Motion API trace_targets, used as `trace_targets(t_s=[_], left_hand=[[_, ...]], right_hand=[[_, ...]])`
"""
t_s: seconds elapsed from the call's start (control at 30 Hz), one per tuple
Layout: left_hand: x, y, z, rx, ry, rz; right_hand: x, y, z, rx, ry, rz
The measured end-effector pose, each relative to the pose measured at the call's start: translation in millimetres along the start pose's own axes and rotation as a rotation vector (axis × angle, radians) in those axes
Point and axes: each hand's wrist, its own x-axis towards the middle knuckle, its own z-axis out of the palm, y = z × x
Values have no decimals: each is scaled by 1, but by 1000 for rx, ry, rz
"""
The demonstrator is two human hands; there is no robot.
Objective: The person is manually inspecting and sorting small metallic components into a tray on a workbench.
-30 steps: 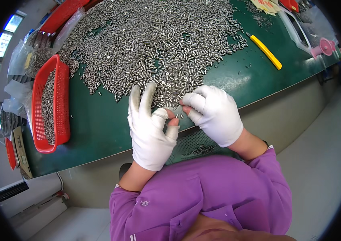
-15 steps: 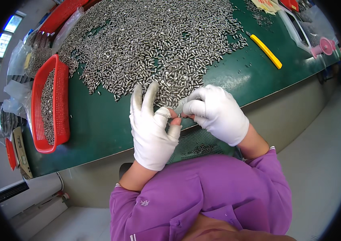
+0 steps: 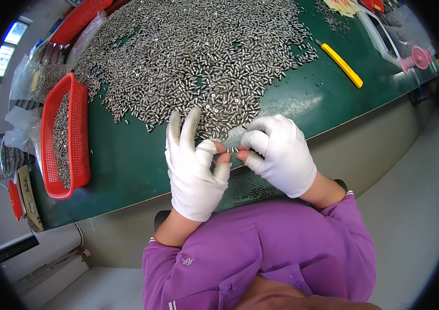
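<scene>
left hand (image 3: 194, 170), right hand (image 3: 283, 155): cannot tell whether either grip pinches small metal pieces (image 3: 233, 150) between them | risk: pieces could roll off worktop (image 3: 121, 165) | cause: nearby edge

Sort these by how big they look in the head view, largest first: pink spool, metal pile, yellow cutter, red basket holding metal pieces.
1. Metal pile
2. Red basket
3. Yellow cutter and pink spool, unranked: the cutter looks longer, the spool broader, so overall size is unsure.
</scene>
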Motion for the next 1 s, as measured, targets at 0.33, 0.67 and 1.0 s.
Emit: trace_targets(t_s=[0.33, 0.67, 1.0], left_hand=[[-2, -5, 3, -70, 7, -19], [-2, -7, 4, -76, 13, 7], [-3, -7, 0, -74, -10, 6]], right_hand=[[3, -5, 3, 45, 3, 36], [8, -7, 6, 49, 45, 18], [7, -7, 6, 115, 7, 5]])
